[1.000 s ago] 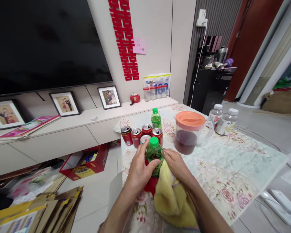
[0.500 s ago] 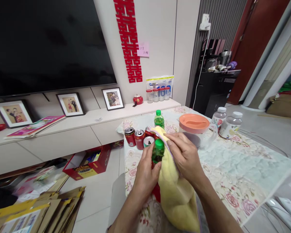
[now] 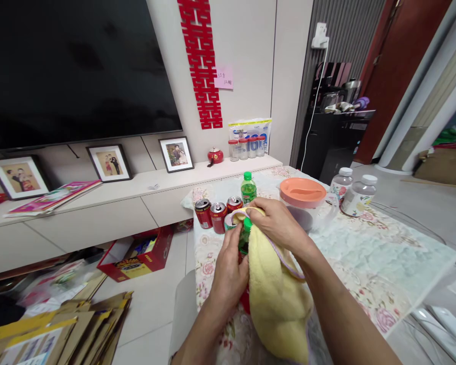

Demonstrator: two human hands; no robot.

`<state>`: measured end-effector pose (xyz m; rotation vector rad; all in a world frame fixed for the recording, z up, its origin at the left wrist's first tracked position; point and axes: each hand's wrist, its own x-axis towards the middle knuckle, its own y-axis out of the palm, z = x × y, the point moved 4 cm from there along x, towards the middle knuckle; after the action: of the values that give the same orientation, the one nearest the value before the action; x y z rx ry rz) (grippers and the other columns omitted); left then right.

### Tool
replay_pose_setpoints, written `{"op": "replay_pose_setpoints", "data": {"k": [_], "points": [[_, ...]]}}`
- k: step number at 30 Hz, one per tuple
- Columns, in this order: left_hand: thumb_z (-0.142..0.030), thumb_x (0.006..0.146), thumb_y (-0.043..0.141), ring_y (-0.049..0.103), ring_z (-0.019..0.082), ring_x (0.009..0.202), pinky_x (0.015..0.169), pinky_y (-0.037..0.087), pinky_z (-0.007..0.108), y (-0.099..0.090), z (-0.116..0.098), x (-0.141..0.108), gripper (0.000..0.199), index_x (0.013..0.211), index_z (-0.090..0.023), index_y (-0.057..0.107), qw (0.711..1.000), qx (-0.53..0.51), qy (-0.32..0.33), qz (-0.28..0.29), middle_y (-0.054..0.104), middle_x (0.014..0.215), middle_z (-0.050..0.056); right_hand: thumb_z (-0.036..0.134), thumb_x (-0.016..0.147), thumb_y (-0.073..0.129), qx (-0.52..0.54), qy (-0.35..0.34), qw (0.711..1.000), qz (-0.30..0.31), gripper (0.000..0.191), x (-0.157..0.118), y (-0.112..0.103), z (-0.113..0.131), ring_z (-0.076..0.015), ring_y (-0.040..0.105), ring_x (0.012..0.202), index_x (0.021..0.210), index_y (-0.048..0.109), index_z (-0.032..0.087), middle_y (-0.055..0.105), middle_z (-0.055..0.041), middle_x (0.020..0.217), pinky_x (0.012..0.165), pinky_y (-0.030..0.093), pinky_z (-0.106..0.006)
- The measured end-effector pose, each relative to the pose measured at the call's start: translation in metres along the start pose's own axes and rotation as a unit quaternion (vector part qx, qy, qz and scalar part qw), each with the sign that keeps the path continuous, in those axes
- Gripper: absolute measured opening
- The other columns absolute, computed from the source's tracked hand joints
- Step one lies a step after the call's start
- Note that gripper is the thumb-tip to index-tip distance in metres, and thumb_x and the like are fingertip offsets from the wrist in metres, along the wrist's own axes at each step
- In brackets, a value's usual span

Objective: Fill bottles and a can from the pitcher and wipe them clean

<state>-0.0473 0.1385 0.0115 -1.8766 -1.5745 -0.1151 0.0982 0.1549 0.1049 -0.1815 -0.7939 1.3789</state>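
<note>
My left hand (image 3: 230, 268) is wrapped round a green-capped plastic bottle (image 3: 244, 242) that stands upright near me, with dark green showing below its cap. Pinched in my right hand (image 3: 275, 220) is a yellow cloth (image 3: 275, 299) with a purple edge, draped over the bottle's right side and cap. Much of the bottle is hidden by cloth and fingers. Just beyond stand red drink cans (image 3: 218, 217) and a pale-topped can (image 3: 230, 221), partly covered by the cloth. A second green-capped bottle (image 3: 249, 188) stands behind them.
Right of my hands is a clear pitcher with an orange lid (image 3: 302, 191). Two white-capped plastic jars (image 3: 359, 196) stand farther right on the flowered tablecloth (image 3: 387, 263). Behind runs a low white cabinet (image 3: 144, 190) with framed photos. A red box (image 3: 139, 253) lies on the floor, left.
My right hand has moved left and up with the cloth, which now folds over the bottle's cap. My left hand keeps its hold on the bottle.
</note>
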Motion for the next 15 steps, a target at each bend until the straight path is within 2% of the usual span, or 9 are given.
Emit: {"op": "replay_pose_setpoints", "data": {"k": [4,10,15], "points": [[-0.013,0.081,0.055,0.056,0.031,0.137,0.114,0.047,0.049,0.0,-0.001,0.001,0.068,0.149,-0.018,0.049,1.0,0.005,-0.015,0.003,0.059,0.144,0.016,0.038,0.097,0.05,0.076,0.025,0.997,-0.021,0.033,-0.013,0.006,-0.029,-0.0184,0.062,0.079,0.081,0.07,0.018,0.07,-0.0013,0.079,0.069,0.042,-0.027],[-0.022,0.086,0.061,0.057,0.03,0.137,0.115,0.047,0.047,0.0,-0.004,-0.001,0.065,0.15,-0.022,0.049,0.999,0.012,-0.038,-0.002,0.059,0.145,0.014,0.048,0.1,0.05,0.143,0.076,0.986,-0.042,0.04,-0.049,0.028,-0.072,-0.0223,0.068,0.09,0.098,0.075,0.017,0.076,-0.0056,0.096,0.077,0.051,-0.029],[-0.031,0.087,0.066,0.056,0.032,0.14,0.116,0.045,0.049,-0.002,-0.003,-0.001,0.072,0.154,-0.018,0.046,0.998,0.001,-0.07,0.012,0.059,0.15,0.017,0.051,0.105,0.046,0.123,0.108,0.986,-0.021,0.047,-0.07,0.055,-0.101,-0.0212,0.068,0.083,0.082,0.07,0.018,0.074,-0.0047,0.084,0.073,0.053,-0.03]]}}
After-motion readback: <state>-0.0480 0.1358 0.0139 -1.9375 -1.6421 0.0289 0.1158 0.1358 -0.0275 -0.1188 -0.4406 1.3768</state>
